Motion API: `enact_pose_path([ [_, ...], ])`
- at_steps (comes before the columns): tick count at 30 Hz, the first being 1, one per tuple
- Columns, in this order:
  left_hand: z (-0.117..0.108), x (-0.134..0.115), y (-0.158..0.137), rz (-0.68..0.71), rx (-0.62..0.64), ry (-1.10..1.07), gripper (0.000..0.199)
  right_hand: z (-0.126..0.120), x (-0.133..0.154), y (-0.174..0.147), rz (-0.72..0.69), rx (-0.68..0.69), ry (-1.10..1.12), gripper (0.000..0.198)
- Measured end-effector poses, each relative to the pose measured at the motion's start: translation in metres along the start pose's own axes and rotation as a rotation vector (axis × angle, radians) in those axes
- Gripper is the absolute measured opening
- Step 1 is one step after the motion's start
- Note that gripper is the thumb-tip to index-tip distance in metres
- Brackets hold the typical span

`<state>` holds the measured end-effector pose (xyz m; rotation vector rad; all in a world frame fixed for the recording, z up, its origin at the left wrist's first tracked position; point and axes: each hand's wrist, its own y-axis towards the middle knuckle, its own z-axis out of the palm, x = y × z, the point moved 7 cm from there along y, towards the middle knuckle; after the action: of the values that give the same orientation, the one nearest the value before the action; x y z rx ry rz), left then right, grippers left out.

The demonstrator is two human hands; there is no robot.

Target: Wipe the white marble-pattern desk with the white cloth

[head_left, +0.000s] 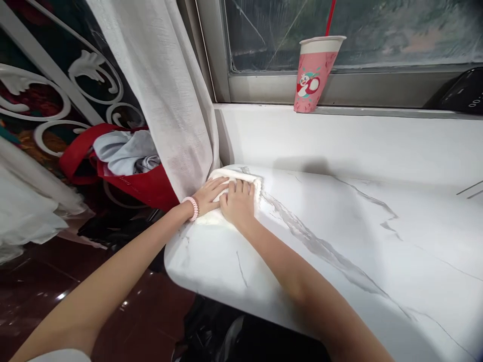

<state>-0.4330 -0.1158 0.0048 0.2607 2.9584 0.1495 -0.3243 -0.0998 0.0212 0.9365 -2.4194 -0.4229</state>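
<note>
A cream-white cloth (215, 217) lies flat at the far left corner of the marble-patterned table (332, 301). My left hand (208, 196), with a pink beaded bracelet (193, 208) at the wrist, rests open on the cloth's left part, fingers stretched out. Beside it, my right hand (239, 201) presses on the cloth's right part, its fingers laid flat and pointing toward the wall. Both palms hide much of the cloth. The two hands are very close together.
A white curtain (166, 90) hangs down to the table's far left corner. On the window ledge stand a pink paper cup (315, 75) with a red straw and a black phone (466, 93). Left of the table is a red bag (139, 188) holding pale clothing.
</note>
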Motion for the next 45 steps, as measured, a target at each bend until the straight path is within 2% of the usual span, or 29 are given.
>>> enact_pose_path([
  [5,0.000,-0.026,-0.077,-0.059,-0.010,0.029,0.059,-0.016,0.038,-0.056,-0.089,0.061,0.073,0.050],
  [9,0.002,-0.055,-0.126,-0.132,-0.082,0.081,0.058,-0.031,0.054,-0.094,-0.175,0.134,0.128,0.052],
  [13,0.003,-0.083,-0.148,-0.180,-0.115,0.109,0.056,-0.043,0.056,-0.117,-0.215,0.169,0.153,0.052],
  [17,0.002,-0.093,-0.144,-0.182,-0.090,0.102,0.057,-0.045,0.050,-0.119,-0.216,0.204,0.158,0.053],
  [20,0.004,-0.087,-0.126,-0.177,-0.029,0.075,0.061,-0.043,0.042,-0.108,-0.196,0.218,0.135,0.053],
  [23,0.005,-0.074,-0.094,-0.165,0.016,0.041,0.064,-0.038,0.026,-0.086,-0.147,0.179,0.114,0.050],
  [26,0.007,-0.060,-0.051,-0.131,0.049,-0.007,0.066,-0.031,0.002,-0.057,-0.088,0.117,0.089,0.046],
  [32,0.013,-0.036,0.042,-0.024,0.023,-0.054,0.066,-0.016,-0.052,0.001,0.025,0.070,0.027,0.044],
  [37,0.020,-0.026,0.102,0.062,0.001,-0.061,0.063,-0.010,-0.090,0.034,0.094,0.051,-0.023,0.044],
  [41,0.024,-0.027,0.135,0.078,0.019,-0.073,0.063,-0.012,-0.114,0.050,0.154,0.001,0.000,0.043],
  [45,0.024,-0.034,0.147,0.087,0.036,-0.070,0.062,-0.014,-0.126,0.055,0.190,-0.040,0.032,0.042],
])
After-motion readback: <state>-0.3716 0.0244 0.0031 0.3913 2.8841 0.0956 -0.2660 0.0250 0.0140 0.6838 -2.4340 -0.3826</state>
